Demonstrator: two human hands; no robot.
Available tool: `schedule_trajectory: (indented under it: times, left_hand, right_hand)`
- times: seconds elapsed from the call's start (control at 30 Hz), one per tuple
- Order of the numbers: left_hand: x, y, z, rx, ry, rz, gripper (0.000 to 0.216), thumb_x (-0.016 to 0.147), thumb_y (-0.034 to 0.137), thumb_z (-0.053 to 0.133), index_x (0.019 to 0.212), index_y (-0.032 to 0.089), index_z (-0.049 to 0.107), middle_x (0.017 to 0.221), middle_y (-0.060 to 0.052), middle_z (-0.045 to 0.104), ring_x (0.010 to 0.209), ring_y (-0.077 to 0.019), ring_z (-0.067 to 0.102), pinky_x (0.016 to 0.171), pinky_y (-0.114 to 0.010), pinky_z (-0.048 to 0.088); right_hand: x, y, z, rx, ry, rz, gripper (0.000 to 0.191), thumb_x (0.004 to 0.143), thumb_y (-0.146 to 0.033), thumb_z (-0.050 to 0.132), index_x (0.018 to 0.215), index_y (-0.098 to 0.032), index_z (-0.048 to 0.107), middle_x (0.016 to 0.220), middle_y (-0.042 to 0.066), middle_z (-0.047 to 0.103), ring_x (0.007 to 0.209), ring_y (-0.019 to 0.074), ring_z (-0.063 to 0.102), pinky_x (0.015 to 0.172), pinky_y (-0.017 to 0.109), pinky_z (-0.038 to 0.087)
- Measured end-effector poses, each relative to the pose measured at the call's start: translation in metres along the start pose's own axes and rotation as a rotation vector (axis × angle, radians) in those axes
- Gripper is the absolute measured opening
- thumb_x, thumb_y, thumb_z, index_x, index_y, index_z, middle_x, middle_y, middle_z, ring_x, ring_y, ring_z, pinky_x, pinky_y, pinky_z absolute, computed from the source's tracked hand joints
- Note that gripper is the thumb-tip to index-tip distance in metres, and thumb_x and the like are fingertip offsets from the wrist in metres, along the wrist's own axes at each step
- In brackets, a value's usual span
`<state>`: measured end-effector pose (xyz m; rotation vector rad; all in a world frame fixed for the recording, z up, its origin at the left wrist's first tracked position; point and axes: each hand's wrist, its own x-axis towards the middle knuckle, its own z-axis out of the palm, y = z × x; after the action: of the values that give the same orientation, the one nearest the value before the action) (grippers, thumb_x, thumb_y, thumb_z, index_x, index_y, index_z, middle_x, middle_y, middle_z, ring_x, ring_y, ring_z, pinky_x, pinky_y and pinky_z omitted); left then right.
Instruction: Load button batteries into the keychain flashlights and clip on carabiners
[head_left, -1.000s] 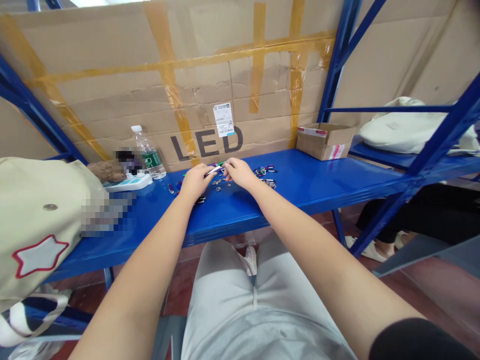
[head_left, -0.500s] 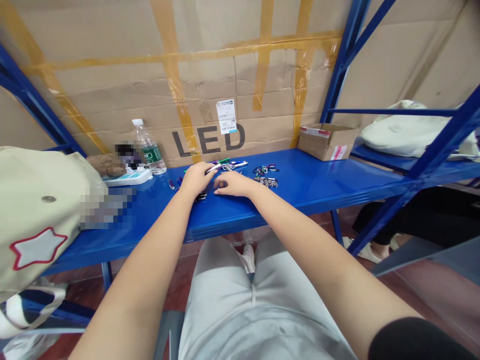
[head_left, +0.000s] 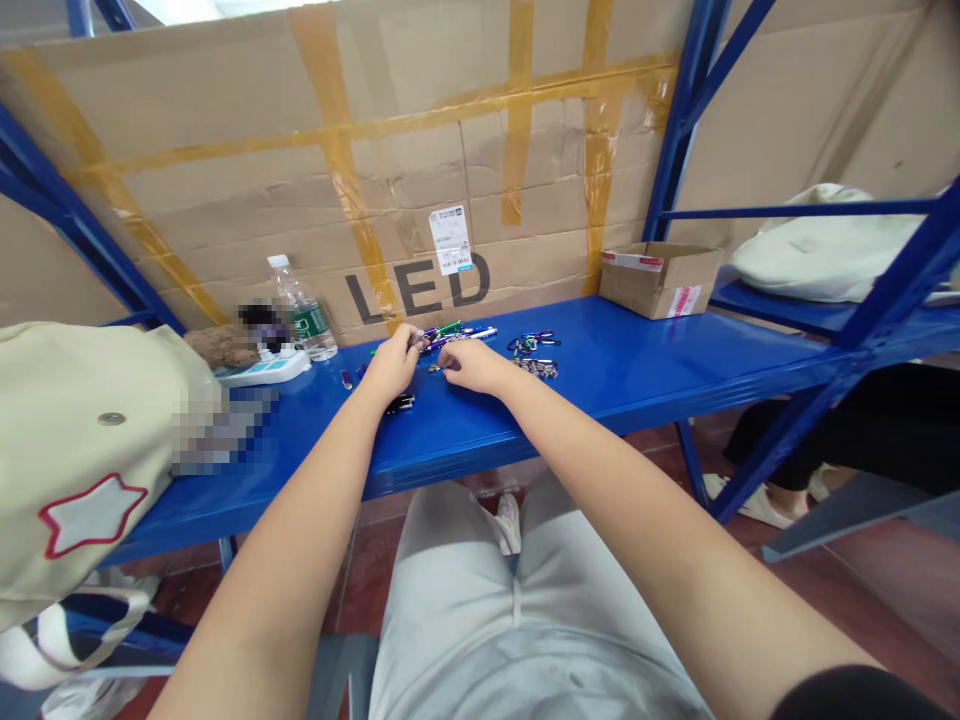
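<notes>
My left hand (head_left: 396, 362) is curled above the blue shelf, thumb and fingers together; what they hold, if anything, is too small to name. Beside it my right hand (head_left: 472, 366) is closed in a pinch, its fingertips by a small metal piece (head_left: 434, 368). A loose pile of slim, shiny coloured pen-like sticks (head_left: 469, 332) lies just beyond both hands. Right of my right hand are several coloured carabiner-like clips (head_left: 531, 343) and a cluster of small silvery metal parts (head_left: 540, 369). Small black pieces (head_left: 401, 404) lie partly under my left wrist.
On the blue shelf (head_left: 615, 385) stand a water bottle (head_left: 309, 320), a white power strip (head_left: 270, 370) and an open cardboard box (head_left: 660, 280). A cream bag (head_left: 82, 400) is at the left. Behind rises a large taped cardboard sheet (head_left: 420, 170); blue posts frame the sides.
The silvery stick seen at my left fingertips is no longer visible there. My right hand has shifted slightly right, and a gap with a small metal piece shows between the hands. The view has tilted slightly.
</notes>
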<state>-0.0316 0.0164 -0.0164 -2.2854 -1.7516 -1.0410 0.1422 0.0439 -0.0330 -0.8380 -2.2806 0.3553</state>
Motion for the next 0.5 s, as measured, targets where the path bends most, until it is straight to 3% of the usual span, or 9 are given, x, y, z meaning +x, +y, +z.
schedule_trajectory:
  times: [0.23, 0.5]
  left_hand:
    - [-0.003, 0.005, 0.002, 0.013, -0.055, 0.044, 0.01, 0.089, 0.022, 0.046, 0.096, 0.02, 0.053, 0.099, -0.006, 0.068, 0.09, -0.0217, 0.062, 0.082, -0.031, 0.046]
    - [-0.002, 0.006, 0.008, 0.094, -0.106, 0.089, 0.012, 0.089, 0.025, 0.046, 0.098, 0.02, 0.054, 0.095, -0.006, 0.068, 0.086, -0.0227, 0.062, 0.078, -0.032, 0.046]
  right_hand:
    - [0.008, 0.006, -0.008, 0.188, 0.293, 0.116, 0.024, 0.082, -0.005, 0.049, 0.098, -0.014, 0.064, 0.097, 0.006, 0.071, 0.093, 0.0155, 0.066, 0.083, 0.028, 0.051]
    - [0.011, 0.01, -0.004, 0.489, 0.354, 0.132, 0.02, 0.073, -0.002, 0.059, 0.087, -0.015, 0.064, 0.085, 0.004, 0.071, 0.083, 0.0148, 0.068, 0.077, 0.026, 0.054]
